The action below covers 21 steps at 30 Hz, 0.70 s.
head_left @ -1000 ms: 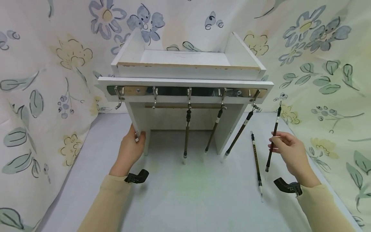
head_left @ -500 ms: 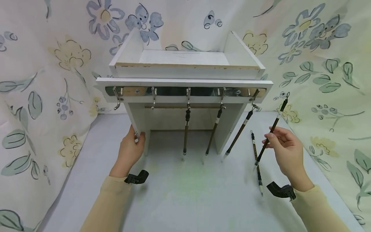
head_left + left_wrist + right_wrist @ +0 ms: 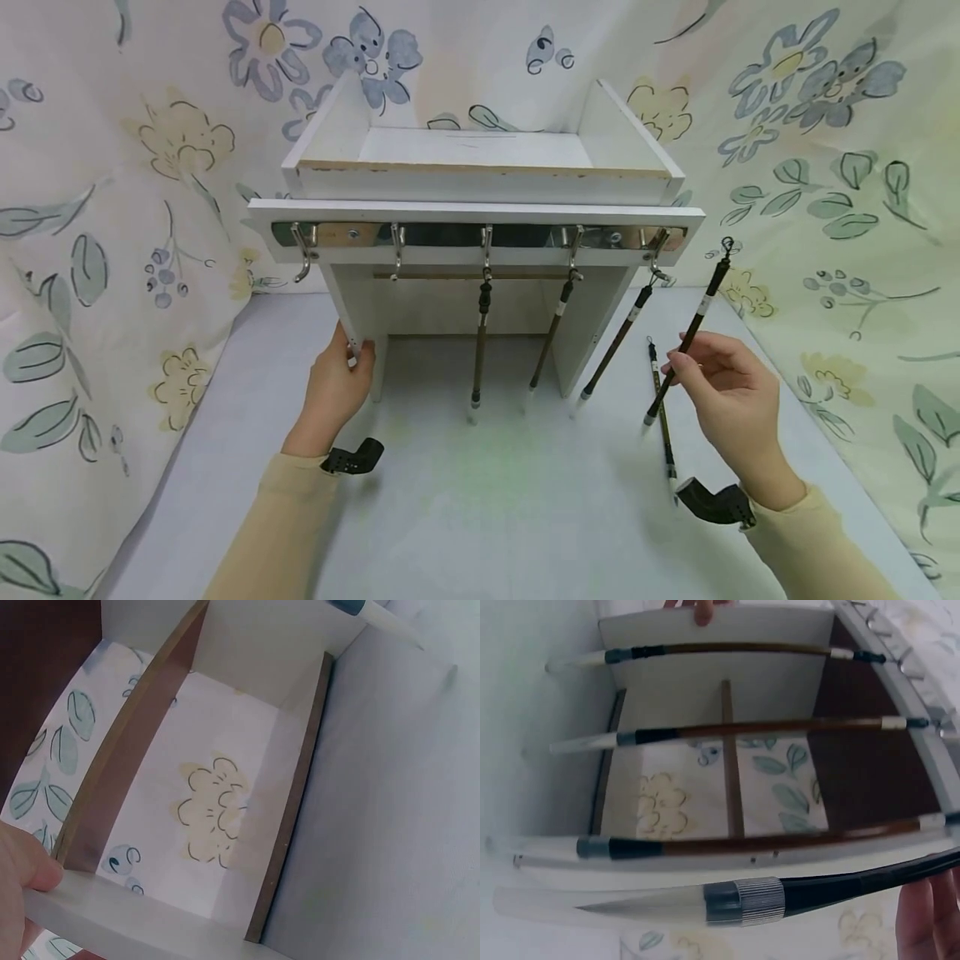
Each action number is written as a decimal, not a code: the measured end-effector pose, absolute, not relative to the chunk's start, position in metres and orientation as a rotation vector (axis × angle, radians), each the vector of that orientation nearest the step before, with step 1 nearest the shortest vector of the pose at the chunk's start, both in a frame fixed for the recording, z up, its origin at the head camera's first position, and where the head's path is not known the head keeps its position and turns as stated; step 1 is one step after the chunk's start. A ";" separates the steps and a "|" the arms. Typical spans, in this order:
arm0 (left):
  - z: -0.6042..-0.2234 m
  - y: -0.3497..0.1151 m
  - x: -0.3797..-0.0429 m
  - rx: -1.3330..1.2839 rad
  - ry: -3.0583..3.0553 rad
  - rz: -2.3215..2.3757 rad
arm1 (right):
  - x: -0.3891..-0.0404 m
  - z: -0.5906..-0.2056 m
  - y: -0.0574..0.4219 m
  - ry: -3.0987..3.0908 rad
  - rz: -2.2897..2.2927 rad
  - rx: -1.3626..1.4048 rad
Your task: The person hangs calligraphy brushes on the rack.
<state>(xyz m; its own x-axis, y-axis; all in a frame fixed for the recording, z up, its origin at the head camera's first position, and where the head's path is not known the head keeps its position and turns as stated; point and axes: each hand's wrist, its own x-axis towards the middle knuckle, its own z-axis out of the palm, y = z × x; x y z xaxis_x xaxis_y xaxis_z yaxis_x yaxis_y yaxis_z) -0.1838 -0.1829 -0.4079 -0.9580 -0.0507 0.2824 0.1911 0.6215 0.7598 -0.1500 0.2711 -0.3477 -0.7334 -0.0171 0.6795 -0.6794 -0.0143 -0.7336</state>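
My right hand pinches a dark-handled calligraphy brush between thumb and fingers, its hanging loop up and its tip slanting down to the left. In the right wrist view a clear cap covers the pale bristles of this calligraphy brush. Three more brushes hang by their loops from the middle hook and the two right hooks: one brush, a second brush and a third brush. My left hand grips the left side panel of a white shelf unit, thumb on its front edge.
Another brush lies on the white table, partly behind the held one. The shelf's metal hook rail runs across the front, below an open upper tray. Floral cloth surrounds the table at the back and sides.
My right hand has moved left with the brush, which has gone from nearly upright to a slant across the brush on the table. My left hand keeps its grip on the panel.
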 end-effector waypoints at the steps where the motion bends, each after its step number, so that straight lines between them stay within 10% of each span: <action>1: -0.408 -0.183 -0.184 -0.114 -2.570 -1.251 | -0.149 -0.346 0.268 -1.788 1.799 0.735; 21: -0.407 -0.182 -0.183 -0.105 -2.572 -1.228 | -0.133 -0.322 0.209 -2.112 1.312 0.839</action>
